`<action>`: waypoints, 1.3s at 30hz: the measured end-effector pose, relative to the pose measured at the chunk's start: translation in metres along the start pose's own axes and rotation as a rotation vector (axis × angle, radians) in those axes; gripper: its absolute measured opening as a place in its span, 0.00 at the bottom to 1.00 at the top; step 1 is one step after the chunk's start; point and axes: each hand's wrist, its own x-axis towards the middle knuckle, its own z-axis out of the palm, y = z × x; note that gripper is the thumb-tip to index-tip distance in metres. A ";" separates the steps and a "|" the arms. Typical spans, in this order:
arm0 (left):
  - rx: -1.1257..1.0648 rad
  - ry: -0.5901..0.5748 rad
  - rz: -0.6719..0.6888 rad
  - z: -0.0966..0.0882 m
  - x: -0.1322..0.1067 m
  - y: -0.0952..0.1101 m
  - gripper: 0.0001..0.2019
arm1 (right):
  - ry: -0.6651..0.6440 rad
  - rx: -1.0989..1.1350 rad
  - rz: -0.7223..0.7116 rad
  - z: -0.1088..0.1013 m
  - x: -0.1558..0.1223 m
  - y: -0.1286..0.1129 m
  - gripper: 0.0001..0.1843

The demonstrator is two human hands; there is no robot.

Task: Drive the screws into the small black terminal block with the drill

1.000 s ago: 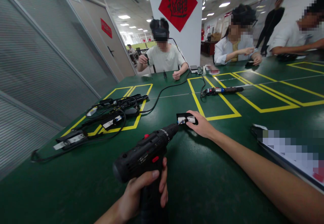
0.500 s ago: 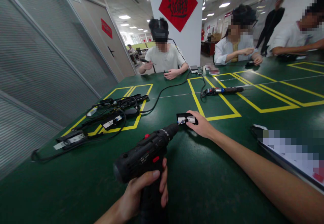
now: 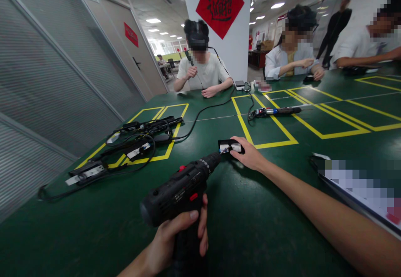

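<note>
A black cordless drill (image 3: pixel 180 189) with red buttons fills the lower middle of the view. My left hand (image 3: pixel 180 231) is closed around its handle, and the chuck points away to the upper right. Farther out, my right hand (image 3: pixel 250 153) grips the right end of a small black case (image 3: pixel 222 142) with white and silver parts inside. The drill's tip lies at the left end of this case. Whether the two touch, I cannot tell.
Black cabled devices (image 3: pixel 138 147) lie in a heap inside yellow tape at left. A soldering-iron-like tool (image 3: pixel 275 111) lies beyond my right hand. A partly blurred flat item (image 3: pixel 354 189) is on the right. Across the green table (image 3: pixel 103 231) sits a person (image 3: pixel 203 66); others sit at right.
My hands, the drill and the case look nearly unmoved. The person opposite has raised a hand, now holding a long thin tool upright above their other hand.
</note>
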 end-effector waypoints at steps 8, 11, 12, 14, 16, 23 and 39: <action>0.009 -0.006 -0.016 -0.002 0.001 0.000 0.12 | 0.003 -0.011 -0.007 0.001 0.000 0.001 0.20; 0.012 -0.002 -0.024 -0.002 0.001 0.000 0.11 | 0.006 -0.013 -0.015 0.001 0.001 0.002 0.19; 0.015 -0.002 -0.024 -0.001 0.001 0.000 0.11 | 0.006 -0.013 -0.017 0.001 0.001 0.002 0.19; 0.019 -0.004 -0.021 -0.001 0.001 0.001 0.11 | 0.008 -0.012 -0.020 0.001 0.001 0.002 0.19; 0.016 -0.006 -0.017 -0.001 0.001 0.001 0.11 | 0.009 -0.010 -0.019 0.001 0.001 0.002 0.19; 0.013 -0.014 -0.025 -0.001 0.000 0.001 0.10 | -0.002 -0.009 -0.005 0.000 0.000 0.002 0.20; 0.039 -0.013 -0.008 0.004 0.001 0.006 0.12 | 0.016 -0.016 -0.014 0.002 0.001 0.002 0.20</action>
